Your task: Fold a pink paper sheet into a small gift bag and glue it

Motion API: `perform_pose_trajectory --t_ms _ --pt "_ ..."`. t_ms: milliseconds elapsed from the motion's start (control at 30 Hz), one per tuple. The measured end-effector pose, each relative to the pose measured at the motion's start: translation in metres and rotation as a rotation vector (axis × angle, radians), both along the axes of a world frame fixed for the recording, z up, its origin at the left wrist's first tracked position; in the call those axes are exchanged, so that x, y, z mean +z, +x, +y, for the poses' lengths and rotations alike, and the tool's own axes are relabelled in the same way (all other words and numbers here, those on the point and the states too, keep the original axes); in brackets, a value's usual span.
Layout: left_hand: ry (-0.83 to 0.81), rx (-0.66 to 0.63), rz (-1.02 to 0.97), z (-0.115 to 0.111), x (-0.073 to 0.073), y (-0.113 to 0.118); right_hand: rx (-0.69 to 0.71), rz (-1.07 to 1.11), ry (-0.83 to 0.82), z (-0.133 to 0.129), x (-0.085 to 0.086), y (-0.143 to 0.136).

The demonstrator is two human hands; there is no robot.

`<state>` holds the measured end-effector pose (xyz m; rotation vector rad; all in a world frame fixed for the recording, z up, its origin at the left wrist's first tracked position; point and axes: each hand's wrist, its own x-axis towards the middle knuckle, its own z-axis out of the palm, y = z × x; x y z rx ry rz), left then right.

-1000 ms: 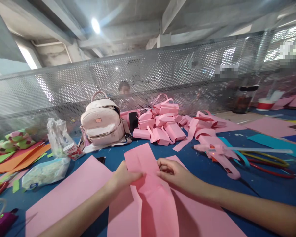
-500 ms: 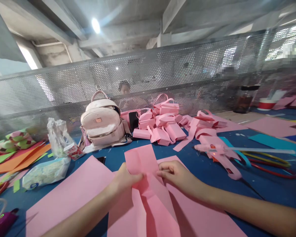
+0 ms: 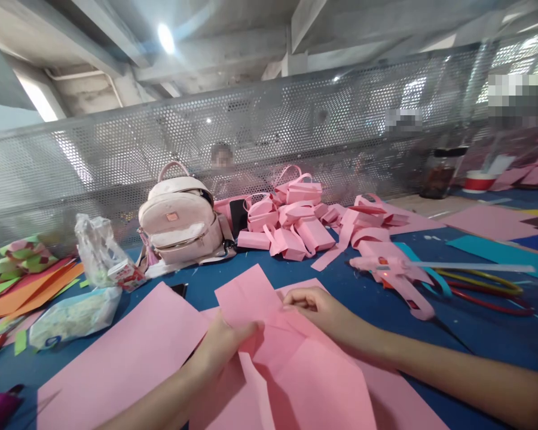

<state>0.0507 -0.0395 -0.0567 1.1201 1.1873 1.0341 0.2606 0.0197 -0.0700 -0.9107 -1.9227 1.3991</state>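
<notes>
Between my hands is a folded sheet of pink paper, creased, with its flaps partly standing up. My left hand grips its left edge, thumb laid over the inside of the fold. On the far right edge my right hand pinches the paper between thumb and curled fingers. Flat pink sheets lie beneath and to the left of it. To the right of my right hand rests a pink glue gun, with a long clear glue stick at its back and a small lit orange light.
Behind my hands sits a heap of folded pink paper bags beside a pale backpack. At left are a plastic bag, a tissue pack and orange paper. Scissors lie at right. A perforated metal screen stands behind.
The folded pink paper has opened wider, its right flap swinging out to the right. Both hands keep their hold. The whole view has shifted slightly.
</notes>
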Motion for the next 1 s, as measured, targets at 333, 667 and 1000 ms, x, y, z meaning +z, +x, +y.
perform_pose_trajectory --t_ms 333,667,1000 --pt "-0.092 -0.213 0.135 0.016 -0.006 -0.027 0.133 -0.082 0.458 -0.008 0.014 0.014" --pt "-0.126 -0.796 0.403 0.066 0.022 -0.034 0.443 -0.169 0.788 -0.015 0.024 0.005" --pt "0.15 -0.619 0.52 0.098 0.032 -0.018 0.413 -0.266 0.879 -0.013 -0.006 0.005"
